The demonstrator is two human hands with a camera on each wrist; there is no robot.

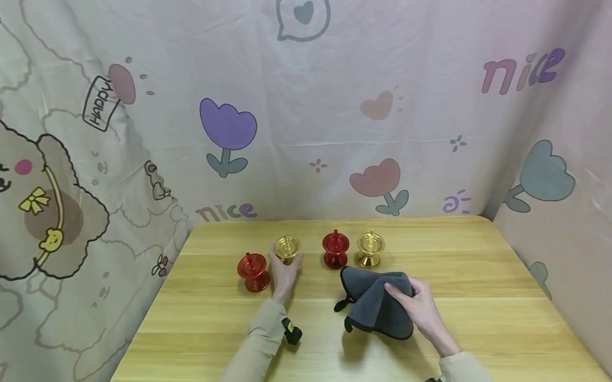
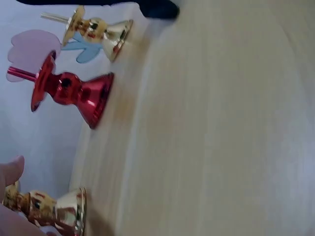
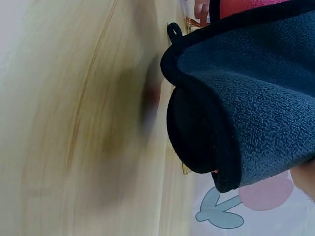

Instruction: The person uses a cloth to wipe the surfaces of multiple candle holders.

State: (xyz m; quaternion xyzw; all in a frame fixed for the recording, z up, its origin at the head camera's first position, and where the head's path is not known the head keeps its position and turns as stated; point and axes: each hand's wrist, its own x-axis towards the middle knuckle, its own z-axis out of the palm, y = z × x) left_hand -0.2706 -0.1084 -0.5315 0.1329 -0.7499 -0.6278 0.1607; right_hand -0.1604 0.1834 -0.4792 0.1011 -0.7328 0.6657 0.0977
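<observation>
My left hand (image 1: 285,276) reaches round a shiny gold candle holder (image 1: 287,246) from the front, thumb to its right and fingers to its left. In the left wrist view the thumb (image 2: 14,169) is straight and spread beside the holder, whose base stands on the table. A red candle holder (image 1: 253,270) stands just left of this hand. My right hand (image 1: 420,309) pinches a dark grey cloth (image 1: 373,301) with black edging, thumb on top. The cloth hangs in folds over the table, hiding most of the fingers in the right wrist view.
A second red candle holder (image 1: 335,248) and a second gold candle holder (image 1: 371,248) stand side by side behind the cloth. All are on a light wooden table (image 1: 199,335). Printed curtains (image 1: 304,129) hang behind the table and along both sides.
</observation>
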